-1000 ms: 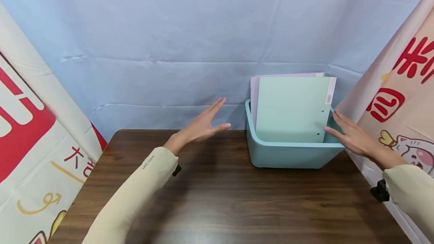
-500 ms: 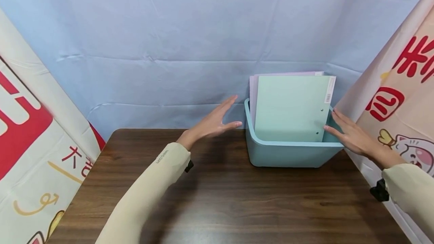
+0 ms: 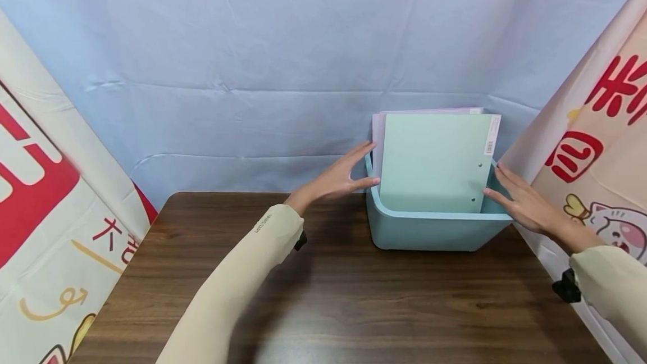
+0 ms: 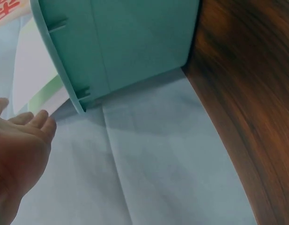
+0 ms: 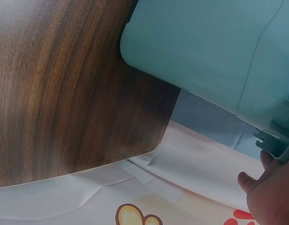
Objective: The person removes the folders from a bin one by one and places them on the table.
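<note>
Both hands, fingers straight, flank a teal plastic bin of upright folders: left hand at its left rim, right hand touching the right rim.

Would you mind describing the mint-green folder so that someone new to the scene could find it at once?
On the dark wooden table, look to the far right corner for the pale blue bin. The mint-green folder stands upright in it, nearest the viewer. Unlike the lilac folder behind it, it has a white label strip and two small holes along its right edge.
</note>
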Demonstrator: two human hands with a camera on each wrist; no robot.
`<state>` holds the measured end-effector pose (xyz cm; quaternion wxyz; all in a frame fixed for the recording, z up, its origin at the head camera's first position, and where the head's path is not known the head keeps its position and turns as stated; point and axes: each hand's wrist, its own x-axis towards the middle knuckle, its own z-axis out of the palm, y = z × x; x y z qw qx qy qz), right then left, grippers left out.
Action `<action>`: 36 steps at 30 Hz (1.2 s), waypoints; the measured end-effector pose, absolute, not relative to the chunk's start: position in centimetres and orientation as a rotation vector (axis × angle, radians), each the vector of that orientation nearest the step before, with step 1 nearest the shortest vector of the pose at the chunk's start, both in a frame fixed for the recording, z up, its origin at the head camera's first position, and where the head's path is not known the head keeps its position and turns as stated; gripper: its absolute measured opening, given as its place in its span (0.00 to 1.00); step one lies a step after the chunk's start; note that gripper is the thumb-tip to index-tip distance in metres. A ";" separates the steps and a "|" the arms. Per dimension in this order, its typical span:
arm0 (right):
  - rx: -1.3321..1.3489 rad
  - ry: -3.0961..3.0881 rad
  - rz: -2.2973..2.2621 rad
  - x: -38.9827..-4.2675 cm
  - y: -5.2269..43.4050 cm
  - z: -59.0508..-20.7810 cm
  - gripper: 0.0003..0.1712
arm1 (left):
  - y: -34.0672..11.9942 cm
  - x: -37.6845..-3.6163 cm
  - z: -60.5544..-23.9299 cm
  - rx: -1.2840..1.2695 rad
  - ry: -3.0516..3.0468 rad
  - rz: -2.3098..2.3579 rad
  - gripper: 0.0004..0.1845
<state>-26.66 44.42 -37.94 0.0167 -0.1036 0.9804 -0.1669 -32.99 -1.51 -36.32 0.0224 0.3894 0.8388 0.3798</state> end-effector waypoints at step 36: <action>-0.285 3.037 -0.548 -26.6 44.3 -37.9 0.52 | 2.7 -36.0 -36.1 0.931 2.269 1.519 0.45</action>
